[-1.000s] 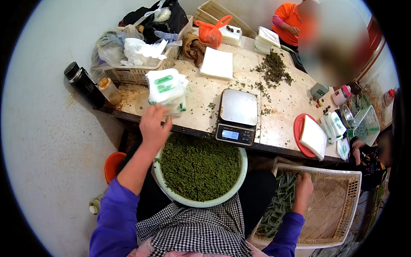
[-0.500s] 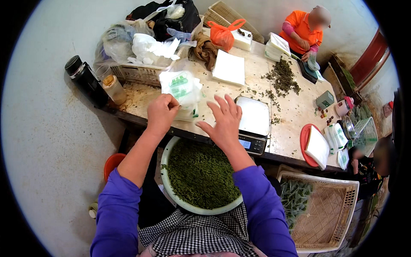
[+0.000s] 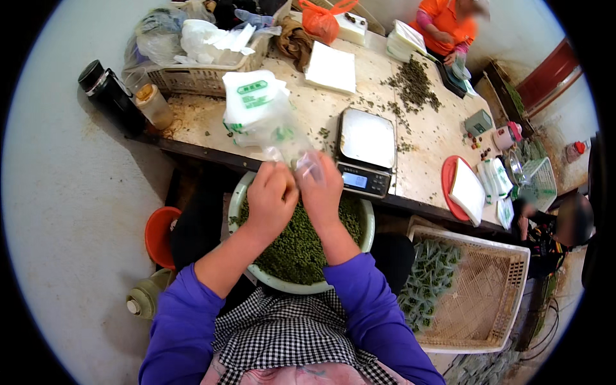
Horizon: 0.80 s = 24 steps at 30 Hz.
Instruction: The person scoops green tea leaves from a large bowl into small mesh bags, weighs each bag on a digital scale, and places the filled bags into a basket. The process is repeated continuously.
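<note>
My left hand [image 3: 274, 196] and my right hand [image 3: 321, 191] are close together above the basin, fingers pinched on a clear plastic bag [image 3: 282, 133] with green print. The bag stretches from my fingers toward a stack of white and green printed bags [image 3: 249, 86] at the table edge. Beneath my hands sits a pale green basin [image 3: 368, 232], filled with small green grains [image 3: 289, 253]. Just right of my right hand, a digital scale [image 3: 367, 138] with a lit display rests on the table with nothing on its plate.
Along the left stand a black thermos [image 3: 110, 96] and a cloudy plastic jar [image 3: 154, 108]. A wicker-patterned crate [image 3: 481, 292] at right holds several filled clear bags [image 3: 427, 276]. Dark clumps [image 3: 414, 83] lie on the table [image 3: 289, 61]. Two other people are at the right side.
My hands have come together and lowered toward me; the right one, open before, now pinches the plastic bag. The view has tilted downward, showing more floor.
</note>
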{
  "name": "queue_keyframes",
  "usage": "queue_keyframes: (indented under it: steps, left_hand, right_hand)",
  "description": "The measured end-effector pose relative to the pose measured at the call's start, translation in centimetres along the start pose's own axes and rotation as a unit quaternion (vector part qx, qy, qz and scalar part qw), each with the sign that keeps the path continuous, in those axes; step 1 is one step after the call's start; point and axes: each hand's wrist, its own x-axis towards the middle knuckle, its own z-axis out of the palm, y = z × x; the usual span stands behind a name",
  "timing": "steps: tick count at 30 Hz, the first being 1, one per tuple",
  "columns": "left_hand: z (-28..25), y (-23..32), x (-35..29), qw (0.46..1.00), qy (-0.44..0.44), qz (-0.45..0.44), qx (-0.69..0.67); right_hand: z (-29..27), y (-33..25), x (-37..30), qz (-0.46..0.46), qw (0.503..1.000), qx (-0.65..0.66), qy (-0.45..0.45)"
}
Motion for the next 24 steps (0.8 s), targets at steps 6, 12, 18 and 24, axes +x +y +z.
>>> queue_keyframes:
  steps: [6, 12, 18, 24]
  left_hand:
    - [-2.0, 2.2, -8.5, 0.961, -0.193, 0.181, 0.079]
    - [-4.0, 3.4, -10.1, 0.912, -0.262, 0.26, 0.178]
    - [-6.2, 1.7, -10.1, 0.948, -0.24, 0.155, 0.138]
    - [-5.5, 1.2, -9.6, 0.966, -0.193, -0.031, 0.171]
  right_hand:
    - [-5.4, 3.5, -8.2, 0.05, 0.988, -0.136, -0.058]
    - [-10.5, 6.1, -11.7, 0.23, 0.932, -0.111, -0.257]
    - [-12.1, 8.9, -8.6, 0.091, 0.946, -0.034, -0.308]
    - [-6.7, 15.2, -2.5, -0.087, 0.868, -0.457, -0.174]
